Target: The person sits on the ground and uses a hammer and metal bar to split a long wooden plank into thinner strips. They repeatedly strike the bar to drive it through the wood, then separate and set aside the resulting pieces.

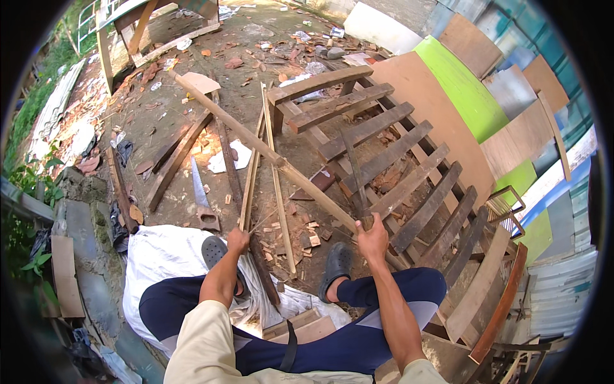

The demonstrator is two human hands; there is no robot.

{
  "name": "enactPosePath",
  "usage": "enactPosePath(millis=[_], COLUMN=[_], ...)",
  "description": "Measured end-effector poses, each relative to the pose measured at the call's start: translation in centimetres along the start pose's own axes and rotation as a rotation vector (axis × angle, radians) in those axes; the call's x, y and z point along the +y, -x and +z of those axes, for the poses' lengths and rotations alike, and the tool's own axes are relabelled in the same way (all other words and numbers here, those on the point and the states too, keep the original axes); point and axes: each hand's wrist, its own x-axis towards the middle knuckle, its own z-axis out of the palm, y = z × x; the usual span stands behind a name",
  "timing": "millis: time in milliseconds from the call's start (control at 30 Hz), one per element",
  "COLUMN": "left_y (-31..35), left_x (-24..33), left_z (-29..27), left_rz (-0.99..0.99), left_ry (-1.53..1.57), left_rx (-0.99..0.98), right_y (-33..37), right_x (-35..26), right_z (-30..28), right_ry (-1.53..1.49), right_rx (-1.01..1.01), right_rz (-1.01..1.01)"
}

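Note:
My left hand [238, 241] is closed around the near end of a thin wooden strip [254, 171] that slants away from me. My right hand [372, 233] is closed at the near end of a long wooden pole [224, 116], which runs far to the left across the thin strips. A narrow dark blade-like piece [354, 165] also meets the right fist; I cannot tell whether it is gripped too. Between my feet and the pole, another thin strip [281, 217] lies on the dirt. Beyond my left hand is a handsaw [199, 192] with a brown handle.
A slatted wooden frame [384, 144] fills the right side. Behind it, green boards [457, 83] and a brown sheet [435, 115] lean near a corrugated wall. Dark planks [179, 160] and wood chips litter the ground. White sheeting [169, 253] spreads beneath my left leg.

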Motion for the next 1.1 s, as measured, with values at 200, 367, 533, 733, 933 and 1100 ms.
enactPosePath(millis=[200, 367, 533, 733, 933, 1100], left_y=[0.8, 1.1, 4.7, 7.1, 6.2, 3.4], left_x=[1.7, 0.4, -0.2, 4.4, 6.3, 6.8], left_z=[-0.7, -3.2, -3.7, -8.2, -8.0, -7.3], left_rz=[-0.107, -0.133, -0.069, -0.124, -0.136, -0.156], left_ry=[0.067, 0.064, 0.145, 0.135, 0.169, 0.134], left_rx=[0.074, 0.119, 0.272, 0.322, 0.409, 0.309], right_y=[-1.0, -1.3, -1.4, -0.9, -1.3, -1.1], right_x=[0.1, -1.9, -3.0, -3.5, -3.4, -2.4], right_z=[0.8, 1.3, 0.7, 0.8, 0.8, 1.1], right_ry=[-0.159, -0.327, -0.405, -0.543, -0.574, -0.542], right_rx=[0.012, -0.001, -0.009, -0.016, 0.025, 0.034], right_rz=[-0.060, -0.073, -0.049, -0.009, -0.026, -0.037])
